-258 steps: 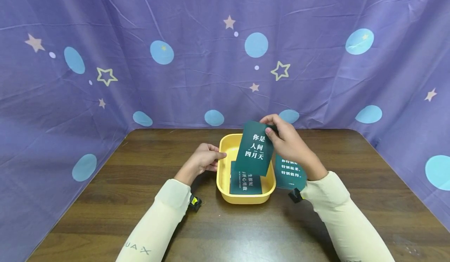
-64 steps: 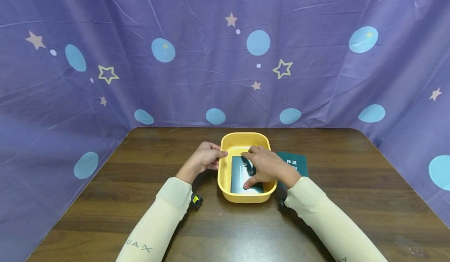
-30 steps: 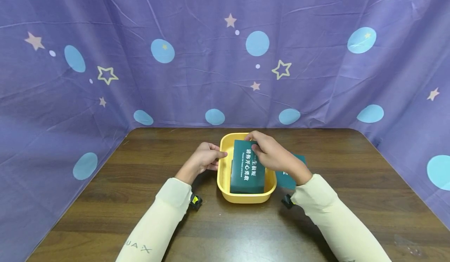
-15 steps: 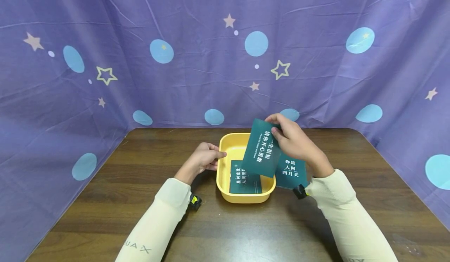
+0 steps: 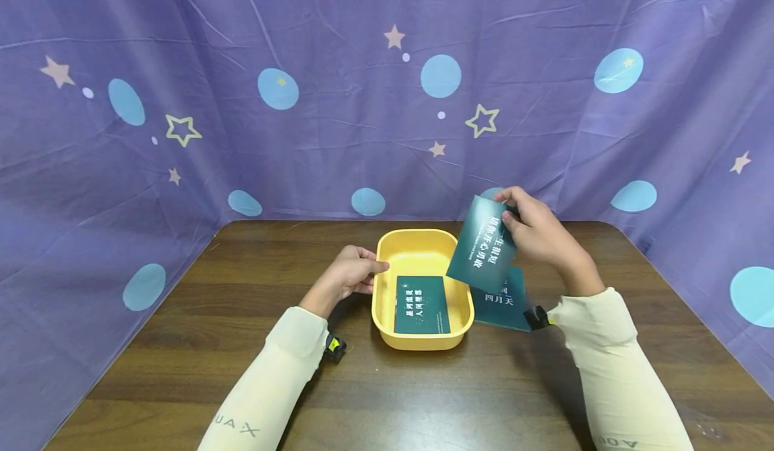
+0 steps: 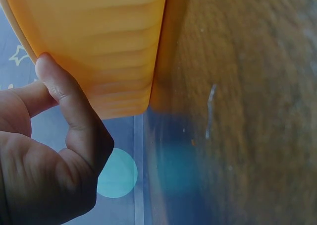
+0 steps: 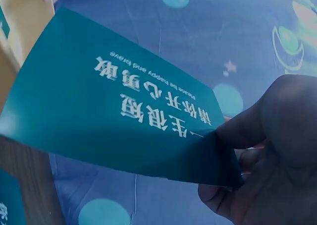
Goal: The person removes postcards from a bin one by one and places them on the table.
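A: What has the right hand [image 5: 538,232] got?

B: A green card [image 5: 484,246], pinched at one edge between thumb and fingers, tilted, at the right side of the yellow tray [image 5: 423,343]. Its small English line is too fine to read in the head view; the right wrist view gives it, inverted: "Please be happy and brave."

A: And the left hand [image 5: 351,271]?

B: Narrow grip on the tray's left rim, thumb over the top. Left wrist view adds the faintly ridged outer wall [image 6: 119,51], hidden from the head camera.

A: Other cards?

B: Head view only: a second card [image 5: 423,306] flat inside the tray, near end. A third card [image 5: 502,310] lies on the wooden table [image 5: 363,397], just right of the tray, partly covered by the held one. Whether more lie underneath, cannot tell.
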Motion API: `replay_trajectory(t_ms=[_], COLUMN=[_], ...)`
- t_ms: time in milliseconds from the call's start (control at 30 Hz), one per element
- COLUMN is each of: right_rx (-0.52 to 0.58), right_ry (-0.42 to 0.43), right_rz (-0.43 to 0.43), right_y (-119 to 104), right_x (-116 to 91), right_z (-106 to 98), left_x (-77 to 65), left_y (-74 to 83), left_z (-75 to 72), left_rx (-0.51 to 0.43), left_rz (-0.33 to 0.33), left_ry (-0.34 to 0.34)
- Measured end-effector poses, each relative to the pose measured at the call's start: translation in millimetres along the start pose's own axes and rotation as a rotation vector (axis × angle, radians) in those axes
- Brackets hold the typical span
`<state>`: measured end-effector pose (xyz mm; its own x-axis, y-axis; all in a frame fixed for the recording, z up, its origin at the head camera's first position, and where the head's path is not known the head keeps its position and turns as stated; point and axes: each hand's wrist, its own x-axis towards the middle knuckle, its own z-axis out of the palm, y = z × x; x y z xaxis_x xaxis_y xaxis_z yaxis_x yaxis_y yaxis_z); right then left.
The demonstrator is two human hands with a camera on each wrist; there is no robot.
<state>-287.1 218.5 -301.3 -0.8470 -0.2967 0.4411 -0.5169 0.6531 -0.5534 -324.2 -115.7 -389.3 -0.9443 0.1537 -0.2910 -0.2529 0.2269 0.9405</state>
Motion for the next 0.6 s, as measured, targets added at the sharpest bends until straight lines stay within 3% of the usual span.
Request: replay_trajectory(t_ms=[367,600], right_rx=[-0.002,-0.022], right_ry=[-0.101,-0.184], right_rz=[0.106,0.191], right_y=[29.7,50.9], right_x=[-4.5,-6.3], right_z=[-11.2,-4.6], left_x=[0.4,-0.2], left_y=[-0.6,-0.5], left_z=[-0.3,-0.6], left_rx=[-0.001,-0.004], left_rz=[0.006,0.004], left_ry=[-0.002,0.0])
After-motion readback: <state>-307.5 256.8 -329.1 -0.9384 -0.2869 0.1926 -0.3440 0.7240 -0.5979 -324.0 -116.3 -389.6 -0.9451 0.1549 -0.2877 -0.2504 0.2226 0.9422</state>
